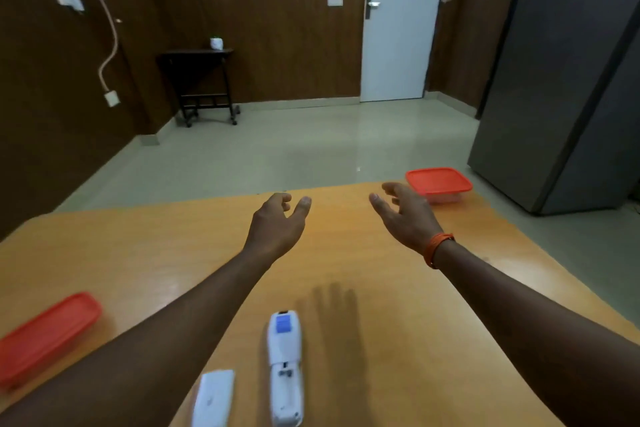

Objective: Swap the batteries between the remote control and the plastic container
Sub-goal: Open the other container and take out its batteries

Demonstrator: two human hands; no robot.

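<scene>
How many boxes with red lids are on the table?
2. One red-lidded clear plastic container sits on the orange wooden table, far right corner; the other lies near its left edge.

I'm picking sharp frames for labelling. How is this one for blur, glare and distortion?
Head view: the near red container at left is blurred; soft glare lies on the table; a hand shadow falls beside the remote; the wide lens tilts the fridge.

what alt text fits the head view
Two bare arms reach over an orange table, left hand and right hand open and empty, the right one near a red-lidded container at the far right corner. Close to the person lie a white remote control and a loose white cover, with a second red-lidded container at the left edge.
</scene>
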